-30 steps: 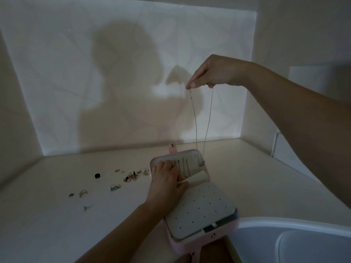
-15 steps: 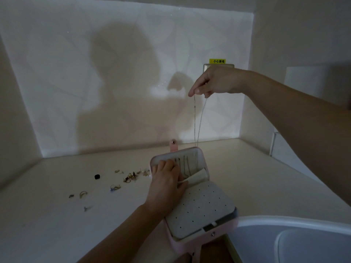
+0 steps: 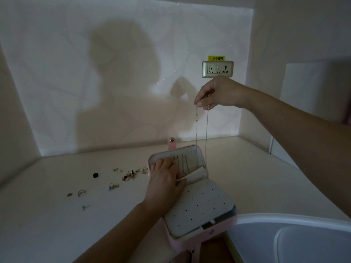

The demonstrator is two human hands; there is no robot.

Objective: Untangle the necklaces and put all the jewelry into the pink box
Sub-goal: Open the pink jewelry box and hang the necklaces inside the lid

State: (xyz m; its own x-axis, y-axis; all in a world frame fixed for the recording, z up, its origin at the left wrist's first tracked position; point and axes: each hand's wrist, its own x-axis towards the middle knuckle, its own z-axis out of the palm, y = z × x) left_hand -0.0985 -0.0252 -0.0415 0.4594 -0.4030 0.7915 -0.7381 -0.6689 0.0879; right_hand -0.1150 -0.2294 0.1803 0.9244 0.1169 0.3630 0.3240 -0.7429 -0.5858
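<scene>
Head view: your right hand [image 3: 218, 93] pinches the necklace [image 3: 206, 126] over the box [image 3: 218, 231]; left hand [image 3: 165, 179] holds its pocket [image 3: 195, 175] open. Feed it in slowly.

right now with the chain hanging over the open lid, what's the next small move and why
Probably lower the right hand slowly so the necklace feeds down into the lid pocket. Its grip pinches the top of the chain. Both strands hang straight down to the raised lid of the pink box. The left hand holds the pocket flap open there.
</scene>
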